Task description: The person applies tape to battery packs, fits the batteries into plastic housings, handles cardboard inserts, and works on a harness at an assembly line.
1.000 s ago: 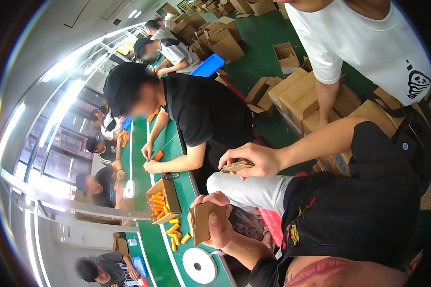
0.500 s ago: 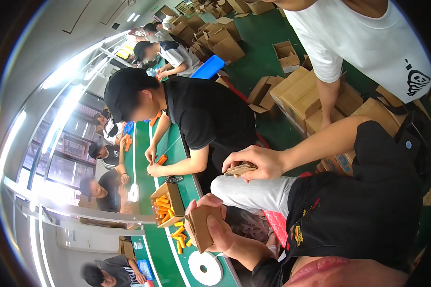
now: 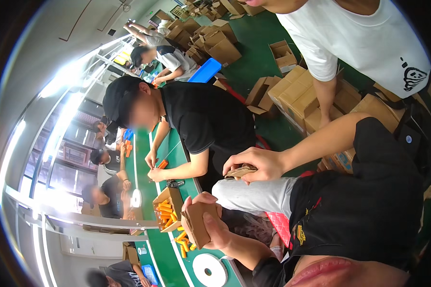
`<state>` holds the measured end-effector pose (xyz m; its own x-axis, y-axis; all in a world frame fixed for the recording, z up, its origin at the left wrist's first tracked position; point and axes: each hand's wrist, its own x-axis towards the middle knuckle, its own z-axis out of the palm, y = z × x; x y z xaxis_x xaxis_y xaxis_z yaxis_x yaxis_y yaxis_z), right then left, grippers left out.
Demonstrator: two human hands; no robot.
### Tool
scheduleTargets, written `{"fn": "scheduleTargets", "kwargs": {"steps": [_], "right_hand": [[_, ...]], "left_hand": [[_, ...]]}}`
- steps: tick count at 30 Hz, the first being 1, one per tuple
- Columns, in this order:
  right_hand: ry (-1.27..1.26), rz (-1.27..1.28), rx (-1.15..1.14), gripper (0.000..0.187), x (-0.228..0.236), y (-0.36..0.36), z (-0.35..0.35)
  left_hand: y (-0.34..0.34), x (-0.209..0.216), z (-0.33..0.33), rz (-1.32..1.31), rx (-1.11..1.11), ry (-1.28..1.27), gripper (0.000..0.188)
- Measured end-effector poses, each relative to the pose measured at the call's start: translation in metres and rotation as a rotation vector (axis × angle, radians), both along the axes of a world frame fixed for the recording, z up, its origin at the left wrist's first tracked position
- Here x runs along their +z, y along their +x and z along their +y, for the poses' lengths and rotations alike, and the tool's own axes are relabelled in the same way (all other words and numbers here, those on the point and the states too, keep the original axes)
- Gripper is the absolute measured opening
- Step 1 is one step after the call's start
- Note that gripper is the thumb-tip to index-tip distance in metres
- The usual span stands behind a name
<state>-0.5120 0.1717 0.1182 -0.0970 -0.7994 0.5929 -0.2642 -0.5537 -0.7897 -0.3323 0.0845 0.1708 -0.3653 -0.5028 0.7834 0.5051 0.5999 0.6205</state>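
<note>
In the lower middle, my left hand (image 3: 214,228) is closed round a flat brown cardboard piece (image 3: 199,224), with the thumb across its broad side. Farther up the picture, my right hand (image 3: 261,163) grips a small wad of cardboard (image 3: 240,171) whose layered edge shows below the fingers. That hand is just above my grey-clad leg (image 3: 249,193). The two cardboard pieces are apart. Near my left hand, loose orange cylindrical pieces (image 3: 182,241) lie on the green table (image 3: 165,248), beside a cardboard box (image 3: 176,197) holding several more.
A white roll (image 3: 209,271) lies at the table's near end. A co-worker in black (image 3: 210,112) handles an orange piece at the table. Another in a white shirt (image 3: 354,43) reaches towards stacked cartons (image 3: 297,95). A blue bin (image 3: 206,70) stands farther off.
The view has shifted slightly, and table items appear a little lower. Both hands keep their hold on the cardboard, almost unmoved.
</note>
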Motion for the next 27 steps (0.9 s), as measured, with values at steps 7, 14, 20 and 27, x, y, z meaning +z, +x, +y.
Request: {"fn": "scheduleTargets", "kwargs": {"steps": [7,14,20,27], "right_hand": [[0.056,0.046,-0.037,0.031,-0.002,0.000,-0.001],[0.057,0.065,-0.070,0.031,-0.001,0.005,-0.003],[0.066,0.077,-0.094,0.031,-0.003,0.009,-0.004],[0.057,0.091,-0.136,0.032,-0.007,0.010,-0.004]], "left_hand": [[-0.002,-0.007,-0.011,0.057,-0.076,0.125,0.057],[-0.002,-0.023,-0.028,0.078,-0.181,0.114,0.054],[0.008,-0.027,-0.029,0.092,-0.111,0.080,0.053],[0.038,-0.023,-0.051,0.146,-0.355,0.069,0.040]]}}
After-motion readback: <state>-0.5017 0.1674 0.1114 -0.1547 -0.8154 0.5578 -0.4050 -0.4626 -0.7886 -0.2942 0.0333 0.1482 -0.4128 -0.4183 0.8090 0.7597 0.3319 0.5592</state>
